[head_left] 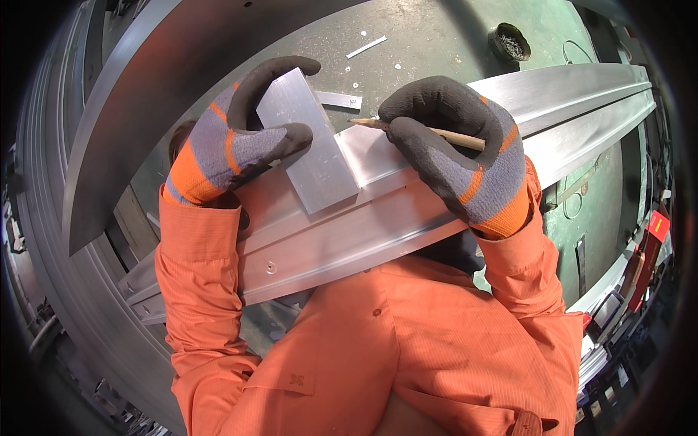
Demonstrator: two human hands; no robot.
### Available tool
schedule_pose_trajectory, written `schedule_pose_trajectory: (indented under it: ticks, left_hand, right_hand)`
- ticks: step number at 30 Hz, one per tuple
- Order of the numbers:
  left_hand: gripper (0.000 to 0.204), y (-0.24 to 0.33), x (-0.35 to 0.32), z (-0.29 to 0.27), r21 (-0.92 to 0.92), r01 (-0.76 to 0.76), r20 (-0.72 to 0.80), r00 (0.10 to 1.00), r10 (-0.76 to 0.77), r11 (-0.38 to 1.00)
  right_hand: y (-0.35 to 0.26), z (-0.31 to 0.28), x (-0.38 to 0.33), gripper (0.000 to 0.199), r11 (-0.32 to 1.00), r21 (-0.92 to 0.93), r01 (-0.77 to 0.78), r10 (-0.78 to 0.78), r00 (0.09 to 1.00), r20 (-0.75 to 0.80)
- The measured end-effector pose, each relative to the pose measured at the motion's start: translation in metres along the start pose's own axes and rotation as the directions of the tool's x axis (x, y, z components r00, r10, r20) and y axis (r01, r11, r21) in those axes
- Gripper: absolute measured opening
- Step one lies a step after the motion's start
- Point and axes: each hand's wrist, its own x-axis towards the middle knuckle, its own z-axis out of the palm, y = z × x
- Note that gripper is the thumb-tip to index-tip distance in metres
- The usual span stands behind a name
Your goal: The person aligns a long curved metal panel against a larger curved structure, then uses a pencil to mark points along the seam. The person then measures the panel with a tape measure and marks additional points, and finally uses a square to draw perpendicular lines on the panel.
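Observation:
My left hand (251, 131), in a grey and orange glove with dark palm, grips a flat rectangular metal block (309, 138) between thumb and fingers. The block lies across a long silvery metal profile (407, 211) that runs from lower left to upper right in front of me. In my right hand (454, 138), gloved the same way, a wooden pencil (458, 138) is pinched. Its sharpened tip points left, close to the block's right edge above the profile; whether it touches the metal I cannot tell.
A wide curved metal sheet (123, 102) arches at the left, beside stacked long profiles (54, 189). On the greenish surface beyond stand a round dark tin (510, 43) of small metal pieces and a short metal strip (338, 99). Red-handled tools (647, 254) lie at the far right.

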Motion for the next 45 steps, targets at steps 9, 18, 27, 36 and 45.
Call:
schedule_pose_trajectory:
  ticks: [9, 18, 27, 36, 45]
  left_hand:
    - [0.071, 0.001, 0.0, 0.001, 0.106, 0.002, -0.02, 1.0, 0.001, 0.994]
    - [0.063, 0.0, -0.001, 0.002, 0.107, -0.057, 0.019, 0.998, 0.056, 0.993]
    - [0.064, 0.0, -0.001, 0.004, 0.174, -0.077, -0.02, 0.996, 0.082, 0.982]
    - [0.064, -0.004, -0.002, 0.003, 0.14, -0.081, -0.02, 0.996, 0.084, 0.987]
    - [0.064, 0.0, -0.003, 0.004, 0.118, -0.045, -0.005, 0.999, 0.046, 0.992]
  right_hand:
    - [0.005, 0.002, 0.0, 0.012, 0.998, -0.028, 0.047, -0.048, 0.998, -0.028]
    - [0.007, 0.002, -0.001, 0.011, 0.973, -0.154, 0.172, -0.17, 0.985, 0.03]
    - [0.013, 0.012, 0.0, 0.015, 0.943, -0.2, 0.266, -0.264, 0.964, 0.039]
    - [0.004, 0.002, -0.01, 0.012, 0.888, -0.267, 0.374, -0.323, 0.922, 0.214]
    - [0.002, 0.014, 0.01, 0.018, 0.969, -0.203, 0.142, -0.133, 0.989, 0.061]
